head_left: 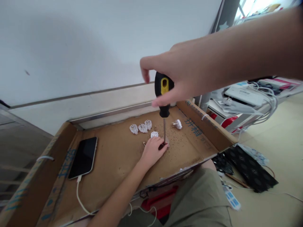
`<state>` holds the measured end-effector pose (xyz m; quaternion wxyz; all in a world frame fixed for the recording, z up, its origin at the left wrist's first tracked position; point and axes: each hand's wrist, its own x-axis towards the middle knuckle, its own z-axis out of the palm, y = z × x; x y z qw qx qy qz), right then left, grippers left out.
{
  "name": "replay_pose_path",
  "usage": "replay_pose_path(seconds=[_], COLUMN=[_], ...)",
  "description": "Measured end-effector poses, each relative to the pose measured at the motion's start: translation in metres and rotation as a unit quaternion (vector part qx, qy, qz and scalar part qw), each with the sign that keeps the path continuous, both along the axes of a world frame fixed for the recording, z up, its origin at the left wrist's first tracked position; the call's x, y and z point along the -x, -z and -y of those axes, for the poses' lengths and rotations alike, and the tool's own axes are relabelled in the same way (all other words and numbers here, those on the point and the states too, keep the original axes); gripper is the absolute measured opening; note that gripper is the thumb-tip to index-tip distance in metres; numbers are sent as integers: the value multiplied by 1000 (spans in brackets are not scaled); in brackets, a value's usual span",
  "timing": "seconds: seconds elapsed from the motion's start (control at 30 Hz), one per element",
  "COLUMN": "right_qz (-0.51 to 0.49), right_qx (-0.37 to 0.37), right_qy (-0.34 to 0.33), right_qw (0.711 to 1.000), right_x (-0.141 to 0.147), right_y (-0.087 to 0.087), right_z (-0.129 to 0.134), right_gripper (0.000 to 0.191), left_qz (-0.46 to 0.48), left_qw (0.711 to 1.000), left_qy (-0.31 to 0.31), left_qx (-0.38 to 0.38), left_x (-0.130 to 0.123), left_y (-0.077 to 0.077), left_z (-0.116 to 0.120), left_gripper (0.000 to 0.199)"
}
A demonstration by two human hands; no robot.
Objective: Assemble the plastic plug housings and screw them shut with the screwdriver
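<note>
My right hand [177, 74] is raised above the tray with its thumb and palm around the black and yellow handle of a screwdriver [165, 113]. Its forefinger is bent out past the handle. The shaft points straight down to the fingertips of my left hand [153, 149]. There my left hand pinches a small plug part [167, 141] against the cardboard, mostly hidden by the fingers. Just behind it lies a round white plug piece [154, 134]. Clear plugs with metal pins [142, 128] sit together farther back, and a white plug [177, 124] lies on its side to the right.
The shallow cardboard tray [113, 157] has raised side walls and dark specks around the work. A phone [84, 157] with a white cable lies at left. A white wall [94, 47] rises behind. At right stands a cluttered shelf [243, 94], with a power strip [233, 198] on the floor.
</note>
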<state>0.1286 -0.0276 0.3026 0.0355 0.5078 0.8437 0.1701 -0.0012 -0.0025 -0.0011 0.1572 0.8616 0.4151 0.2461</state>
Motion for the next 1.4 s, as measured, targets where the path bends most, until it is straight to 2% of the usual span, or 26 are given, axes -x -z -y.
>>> replay_pose_path(seconds=[0.07, 0.13, 0.27, 0.33, 0.4, 0.43, 0.47, 0.5, 0.53, 0.57, 0.63, 0.73, 0.83, 0.97, 1.07, 1.2, 1.4], right_qz=[-52, -93, -142, -177, -251, -336, -441, -550, -667, -722, -781, -824, -845, -848, -850, -863, -859], right_qx=[73, 102, 13, 3, 31, 68, 123, 184, 252, 275, 260, 204, 179, 158, 156, 153, 148], right_qy=[-21, -33, -112, -154, -186, -199, -202, -196, -179, -165, -142, -122, -120, -108, -96, -81, -98], right_qw=[996, 990, 983, 972, 949, 918, 866, 790, 678, 613, 549, 515, 490, 495, 494, 474, 480], right_x=[-4, -11, -33, -42, -45, -44, -40, -35, -29, -23, -11, -4, -10, -21, -25, -26, -30], right_y=[0, 1, 9, 15, 24, 30, 38, 48, 58, 68, 84, 91, 80, 71, 77, 81, 78], right_z=[-3, -12, -34, -36, -32, -28, -25, -22, -21, -20, -20, -19, -16, -14, -19, -26, -29], right_gripper=[42, 34, 39, 38, 34, 31, 28, 28, 30, 30, 38, 37, 30, 26, 28, 29, 28], left_qz=[-4, -13, -35, -36, -30, -27, -24, -21, -20, -17, -12, -8, -9, 13, 17, -9, -37], left_qw=[1000, 1000, 999, 999, 999, 999, 999, 999, 999, 999, 999, 1000, 1000, 1000, 1000, 1000, 999], left_qy=[-1, 2, 12, 15, 15, 15, 14, 14, 14, 14, 16, 14, 10, 12, 11, 0, -25], left_qx=[1, -4, -20, -24, -26, -26, -27, -27, -28, -28, -27, -26, -23, -6, 8, -7, -21], left_x=[0, -1, -2, -2, -2, -2, -2, -2, -1, -1, -1, -1, -2, -1, 0, 0, -2], left_y=[0, -1, -3, -4, -4, -4, -4, -4, -4, -4, -4, -4, -4, -4, -5, -6, -7], left_z=[0, -1, -2, -2, -1, -1, -1, -1, 0, 0, 0, 0, -1, -2, -1, 1, 1], left_gripper=[12, 13, 14, 15, 17, 17, 17, 17, 17, 17, 16, 18, 18, 10, 11, 7, 12])
